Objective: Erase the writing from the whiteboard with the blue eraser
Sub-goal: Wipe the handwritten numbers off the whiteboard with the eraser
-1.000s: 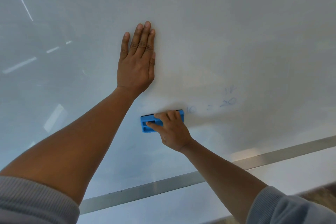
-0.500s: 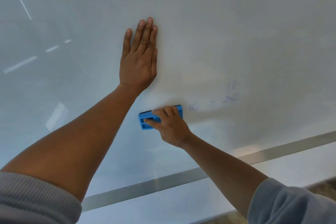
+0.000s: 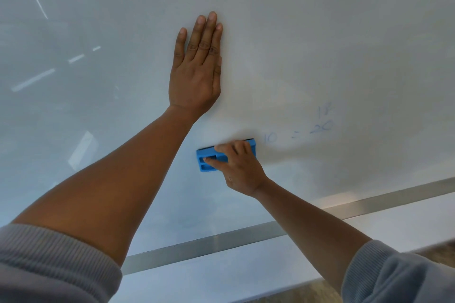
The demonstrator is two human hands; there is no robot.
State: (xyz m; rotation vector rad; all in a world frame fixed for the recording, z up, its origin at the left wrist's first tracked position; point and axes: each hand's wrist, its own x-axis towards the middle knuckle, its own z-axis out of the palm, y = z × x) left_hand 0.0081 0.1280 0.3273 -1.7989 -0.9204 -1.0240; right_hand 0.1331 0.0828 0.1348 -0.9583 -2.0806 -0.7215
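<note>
At the far left we see pale streaks of reflected light [image 3: 33, 79] lying across the glossy whiteboard [image 3: 320, 19], which fills nearly the whole view. Our left arm rises from a grey ribbed sleeve [image 3: 49, 261] in the lower left corner and runs up and to the right, ending in our left hand [image 3: 195, 74], which lies flat against the board, palm down, fingers straight, close together and pointing upward, gripping nothing. Just below and slightly to the right of that wrist sits the blue eraser [image 3: 209, 158], pressed flat on the board with its long side running almost level, tilted a little upward toward the right. Our right hand [image 3: 237, 167] is closed over the eraser's right portion, the fingers curled across its top edge and the thumb reaching along its recessed grip, so only the left end and a sliver of the right end show. Just beside the eraser's right end begins the faint blue writing [image 3: 300, 130]: a "10", then what looks like an equals sign, then a "20" with fainter marks above it that we cannot read with confidence. The right forearm leads down and to the right to a second grey cuff [image 3: 394, 275] in the lower right corner. Beneath everything, a silver metal rail [image 3: 221, 243] slants across the bottom of the board, climbing toward the right edge, with a white surface below it.
</note>
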